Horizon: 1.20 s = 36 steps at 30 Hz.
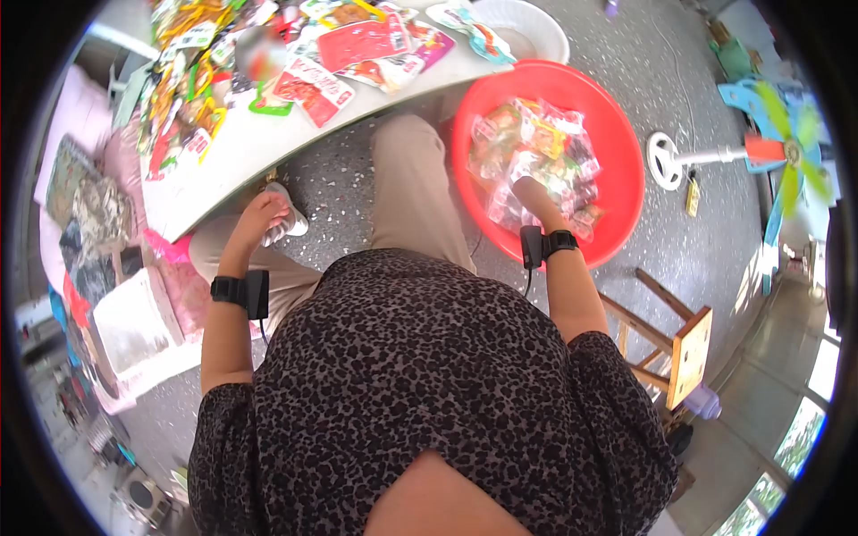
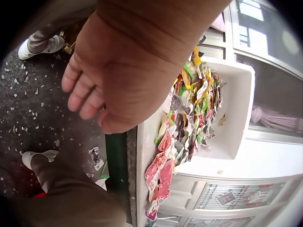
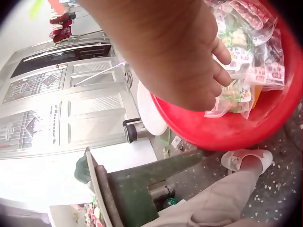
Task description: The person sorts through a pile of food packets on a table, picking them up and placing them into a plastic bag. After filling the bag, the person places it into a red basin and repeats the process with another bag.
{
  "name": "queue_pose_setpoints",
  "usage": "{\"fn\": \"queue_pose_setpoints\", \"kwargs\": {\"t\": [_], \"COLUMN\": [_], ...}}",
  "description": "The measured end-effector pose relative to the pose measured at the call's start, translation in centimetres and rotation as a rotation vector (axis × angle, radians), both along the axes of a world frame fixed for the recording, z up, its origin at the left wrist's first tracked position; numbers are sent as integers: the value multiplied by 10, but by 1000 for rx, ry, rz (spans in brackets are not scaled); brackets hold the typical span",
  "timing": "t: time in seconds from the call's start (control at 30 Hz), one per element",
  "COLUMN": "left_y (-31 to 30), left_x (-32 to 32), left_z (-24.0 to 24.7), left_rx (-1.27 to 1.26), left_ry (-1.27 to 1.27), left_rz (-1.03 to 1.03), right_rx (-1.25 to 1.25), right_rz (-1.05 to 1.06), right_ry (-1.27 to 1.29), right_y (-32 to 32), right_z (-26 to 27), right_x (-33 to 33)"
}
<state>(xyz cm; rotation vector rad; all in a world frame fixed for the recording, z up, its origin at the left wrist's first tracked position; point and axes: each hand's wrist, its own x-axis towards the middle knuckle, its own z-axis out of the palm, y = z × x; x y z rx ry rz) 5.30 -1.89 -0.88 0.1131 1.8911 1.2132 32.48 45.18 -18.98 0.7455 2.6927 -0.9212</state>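
Observation:
My right hand (image 1: 536, 198) reaches into a red basin (image 1: 623, 192), low over a heap of clear snack packets (image 1: 527, 134). In the right wrist view its bent fingers (image 3: 220, 73) lie right at the packets; I cannot tell whether they grip one. My left hand (image 1: 262, 217) hangs relaxed by the near edge of the white table (image 1: 206, 179), above my leg. In the left wrist view its palm shows, with nothing in the loosely bent fingers (image 2: 81, 91). On the table lie many colourful snack packets, among them a red one (image 1: 362, 43) near the edge.
A white basin (image 1: 550, 31) stands behind the red one. To the right are a wooden stool (image 1: 688, 357) and a fan with green blades (image 1: 791, 152). The left wrist view shows a white bin (image 2: 239, 111) heaped with packets. A pink-covered seat (image 1: 125, 170) lies left.

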Motion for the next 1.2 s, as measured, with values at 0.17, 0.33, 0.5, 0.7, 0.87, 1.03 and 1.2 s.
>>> {"fn": "queue_pose_setpoints", "kwargs": {"t": [0.17,0.33,0.5,0.7,0.87,1.03,1.2], "left_y": [-7,-36,-85,-186,-287,-368,-373], "left_x": [0,-1,2,-6,-18,-20,-21], "left_z": [2,4,22,51,45,24,28], "left_rx": [48,83,24,-166,-680,-1132,-1271], "left_ry": [83,259,626,931,1233,895,726], "left_rz": [71,68,231,760,896,895,733], "right_rx": [-271,-330,-277,8,155,217,253], "right_rz": [-128,-161,29,358,440,493,498], "right_ry": [510,721,829,882,909,908,850], "right_y": [-20,-82,-166,-215,-223,-235,-236], "right_z": [89,162,186,153,152,161,160], "right_x": [-89,-147,-174,-184,-190,-196,-199]}}
